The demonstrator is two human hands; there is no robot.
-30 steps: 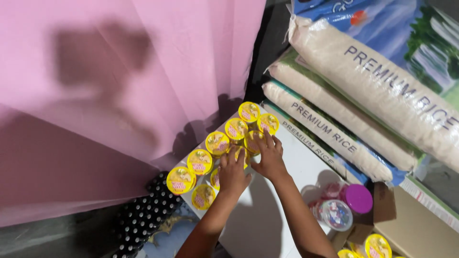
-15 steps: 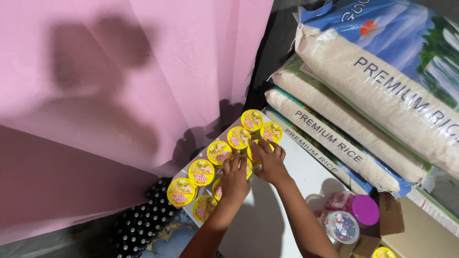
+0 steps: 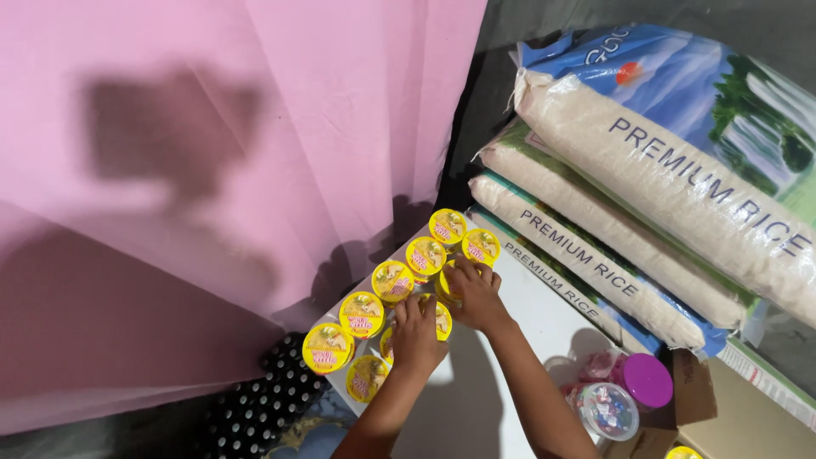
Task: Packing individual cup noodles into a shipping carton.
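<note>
Several yellow-lidded round cups (image 3: 393,280) stand in rows along the far edge of a white table (image 3: 544,319). My left hand (image 3: 416,330) lies palm down over the cups in the near row, fingers together, touching their lids. My right hand (image 3: 476,293) rests on a cup further right, fingers curled round it, just below two cups (image 3: 465,236) at the row's far end. Both forearms reach in from the bottom of the view.
A pink curtain (image 3: 238,170) hangs behind the cups. Several large bags of rice (image 3: 646,221) are stacked at the right. A pink-lidded jar (image 3: 646,380) and a clear tub (image 3: 608,410) sit near a cardboard box (image 3: 693,399). Black dotted cloth (image 3: 255,408) lies lower left.
The view has shifted, so the cups and hands sit a little higher right. Both hands stay on the cups, the left one edging slightly along the near row.
</note>
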